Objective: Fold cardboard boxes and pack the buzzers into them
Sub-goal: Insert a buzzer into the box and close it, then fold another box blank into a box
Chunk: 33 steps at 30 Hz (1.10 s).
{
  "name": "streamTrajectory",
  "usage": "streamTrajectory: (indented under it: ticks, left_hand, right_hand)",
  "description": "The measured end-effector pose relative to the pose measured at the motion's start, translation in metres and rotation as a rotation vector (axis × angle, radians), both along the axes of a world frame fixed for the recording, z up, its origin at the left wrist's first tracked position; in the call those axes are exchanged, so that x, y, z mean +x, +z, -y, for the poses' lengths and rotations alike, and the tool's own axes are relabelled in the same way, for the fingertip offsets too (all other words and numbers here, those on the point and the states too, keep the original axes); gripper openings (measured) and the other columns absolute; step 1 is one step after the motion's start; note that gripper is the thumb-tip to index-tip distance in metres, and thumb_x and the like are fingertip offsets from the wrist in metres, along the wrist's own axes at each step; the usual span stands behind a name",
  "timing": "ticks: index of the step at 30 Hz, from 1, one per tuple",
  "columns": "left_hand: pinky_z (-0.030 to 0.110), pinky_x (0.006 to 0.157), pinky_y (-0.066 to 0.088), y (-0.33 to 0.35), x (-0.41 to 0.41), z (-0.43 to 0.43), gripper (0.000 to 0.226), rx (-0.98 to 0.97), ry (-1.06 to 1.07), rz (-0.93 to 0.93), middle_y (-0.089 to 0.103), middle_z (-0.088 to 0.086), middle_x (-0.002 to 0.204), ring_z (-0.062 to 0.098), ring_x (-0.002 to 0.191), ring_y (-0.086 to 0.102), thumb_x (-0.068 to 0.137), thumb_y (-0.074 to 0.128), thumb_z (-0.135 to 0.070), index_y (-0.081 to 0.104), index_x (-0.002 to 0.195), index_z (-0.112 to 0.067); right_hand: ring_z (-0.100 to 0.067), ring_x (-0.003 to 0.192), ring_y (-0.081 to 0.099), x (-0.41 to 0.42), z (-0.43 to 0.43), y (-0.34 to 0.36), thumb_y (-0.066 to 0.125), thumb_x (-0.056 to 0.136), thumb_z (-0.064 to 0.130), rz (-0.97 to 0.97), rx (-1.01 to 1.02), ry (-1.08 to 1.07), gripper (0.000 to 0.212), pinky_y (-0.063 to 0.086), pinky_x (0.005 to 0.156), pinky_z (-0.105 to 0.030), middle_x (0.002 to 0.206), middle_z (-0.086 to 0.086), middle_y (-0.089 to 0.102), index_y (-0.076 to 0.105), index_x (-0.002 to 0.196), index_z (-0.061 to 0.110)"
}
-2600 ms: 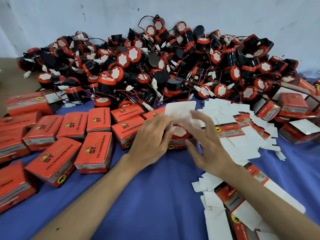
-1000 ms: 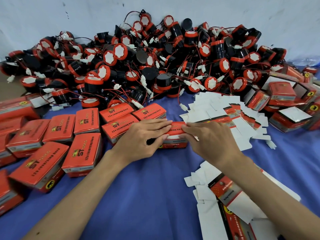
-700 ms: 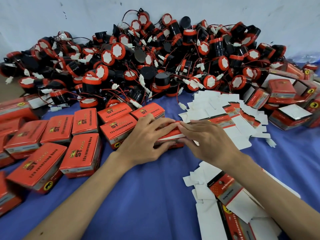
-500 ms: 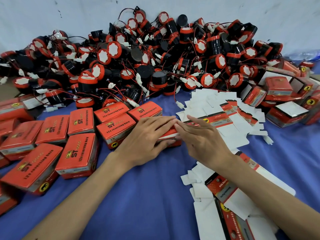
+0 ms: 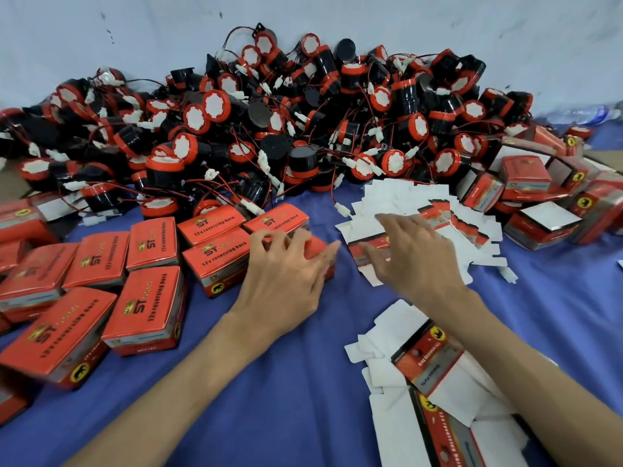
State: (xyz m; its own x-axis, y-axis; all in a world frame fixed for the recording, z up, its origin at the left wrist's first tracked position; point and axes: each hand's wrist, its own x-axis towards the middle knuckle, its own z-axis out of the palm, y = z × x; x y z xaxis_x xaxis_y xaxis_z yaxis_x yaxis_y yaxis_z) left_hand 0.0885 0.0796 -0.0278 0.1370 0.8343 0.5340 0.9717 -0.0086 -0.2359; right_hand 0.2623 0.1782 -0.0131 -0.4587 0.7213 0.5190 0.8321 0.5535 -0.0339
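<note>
My left hand (image 5: pixel 286 274) lies on top of a closed red box (image 5: pixel 318 246), fingers curled over its far edge and thumb along its right side. The box sits on the blue cloth (image 5: pixel 269 399), right beside the packed red boxes (image 5: pixel 215 254). My right hand (image 5: pixel 418 261) hovers with relaxed, spread fingers over a fan of flat box blanks (image 5: pixel 397 200) and holds nothing. A big heap of black-and-red buzzers (image 5: pixel 269 129) with red wires and white plugs fills the back.
Several closed red boxes (image 5: pixel 148 305) lie in rows at the left. More flat blanks (image 5: pixel 431 358) lie under my right forearm. Half-folded open boxes (image 5: pixel 539 224) are stacked at the right. A pale wall stands behind the heap.
The box lid was open with a buzzer inside, and both hands pressed it shut. Now my right hand has let go and moved right over the blanks. My left hand stays on the box.
</note>
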Motion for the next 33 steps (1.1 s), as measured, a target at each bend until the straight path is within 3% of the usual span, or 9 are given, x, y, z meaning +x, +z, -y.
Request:
streamTrajectory:
  ticks: [3, 8, 12, 18, 21, 24, 26, 30, 33]
  left_hand:
    - [0.053, 0.095, 0.041, 0.004, 0.007, 0.003, 0.040, 0.020, 0.209, -0.056, 0.063, 0.011, 0.097, 0.033, 0.091, 0.060, 0.073, 0.065, -0.016, 0.071, 0.112, -0.022]
    - [0.055, 0.108, 0.033, 0.008, 0.012, 0.005, 0.040, -0.019, 0.279, -0.173, 0.062, 0.008, 0.120, 0.027, 0.121, 0.055, 0.080, 0.055, -0.014, 0.067, 0.118, -0.017]
    - [0.055, 0.110, 0.032, 0.011, 0.014, 0.007, 0.028, -0.037, 0.317, -0.189, 0.062, 0.010, 0.106, 0.028, 0.112, 0.057, 0.070, 0.056, -0.013, 0.067, 0.095, -0.009]
    - [0.059, 0.108, 0.034, 0.014, 0.013, 0.010, 0.029, -0.008, 0.234, -0.057, 0.060, 0.022, 0.114, 0.036, 0.120, 0.053, 0.068, 0.065, -0.015, 0.063, 0.093, -0.001]
    - [0.044, 0.108, 0.039, 0.006, 0.026, 0.004, 0.043, 0.130, -0.179, 0.344, 0.054, 0.021, 0.129, 0.034, 0.126, 0.049, 0.080, 0.060, -0.021, 0.059, 0.115, 0.006]
    - [0.030, 0.106, 0.038, -0.001, 0.038, 0.006, 0.055, -0.055, -0.407, 1.048, 0.050, -0.006, 0.136, 0.010, 0.128, 0.046, 0.090, 0.051, -0.046, 0.041, 0.138, -0.019]
    - [0.027, 0.101, 0.043, -0.010, 0.040, 0.004, 0.048, -0.131, -0.451, 1.282, 0.057, -0.017, 0.129, 0.002, 0.122, 0.052, 0.089, 0.052, -0.049, 0.043, 0.134, -0.033]
    - [0.014, 0.081, 0.047, -0.019, 0.037, -0.001, 0.043, 0.028, -0.350, 1.375, 0.065, -0.027, 0.103, -0.007, 0.095, 0.060, 0.086, 0.052, -0.031, 0.054, 0.125, -0.014]
    - [0.005, 0.085, 0.040, -0.018, 0.037, -0.001, 0.049, 0.135, -0.321, 1.317, 0.058, -0.033, 0.112, -0.009, 0.104, 0.055, 0.086, 0.046, -0.007, 0.044, 0.134, -0.016]
  right_hand:
    - [-0.035, 0.139, 0.025, 0.009, -0.007, 0.000, 0.050, 0.074, 0.080, 0.221, -0.371, -0.233, 0.099, 0.032, 0.104, -0.052, 0.154, -0.011, 0.022, 0.023, 0.146, 0.018]
    - [-0.040, 0.127, 0.034, 0.015, -0.015, 0.004, 0.073, 0.063, 0.070, 0.042, -0.454, -0.234, 0.115, 0.038, 0.098, -0.052, 0.141, -0.018, 0.027, 0.017, 0.147, 0.016]
    - [-0.035, 0.123, 0.042, 0.018, -0.020, 0.008, 0.088, 0.063, 0.042, -0.233, -0.560, -0.119, 0.117, 0.036, 0.099, -0.039, 0.141, -0.019, 0.034, 0.017, 0.150, 0.012]
    - [-0.029, 0.127, 0.043, 0.004, -0.016, 0.006, 0.072, 0.082, 0.042, -0.520, -0.448, 0.014, 0.085, 0.036, 0.103, -0.039, 0.137, -0.012, 0.050, 0.030, 0.147, 0.007]
    - [-0.026, 0.127, 0.044, -0.002, -0.012, 0.006, 0.064, 0.089, 0.040, -0.614, -0.463, 0.038, 0.072, 0.035, 0.102, -0.035, 0.138, -0.010, 0.050, 0.033, 0.146, 0.009]
    - [-0.022, 0.129, 0.043, -0.005, -0.003, 0.005, 0.060, 0.092, 0.040, -0.669, -0.554, 0.085, 0.066, 0.034, 0.102, -0.030, 0.142, -0.008, 0.047, 0.034, 0.147, 0.014]
    - [-0.024, 0.128, 0.044, -0.010, 0.007, 0.001, 0.057, 0.094, 0.038, -0.593, -0.563, 0.134, 0.063, 0.034, 0.104, -0.032, 0.140, -0.009, 0.048, 0.034, 0.147, 0.012]
    - [-0.023, 0.119, 0.050, -0.021, 0.026, -0.007, 0.046, 0.097, 0.043, -0.485, -0.618, 0.262, 0.060, 0.039, 0.095, -0.034, 0.135, -0.005, 0.054, 0.032, 0.149, 0.016]
    - [-0.019, 0.112, 0.053, -0.021, 0.027, -0.009, 0.038, 0.097, 0.049, -0.502, -0.652, 0.291, 0.056, 0.041, 0.092, -0.034, 0.130, -0.001, 0.057, 0.037, 0.146, 0.023]
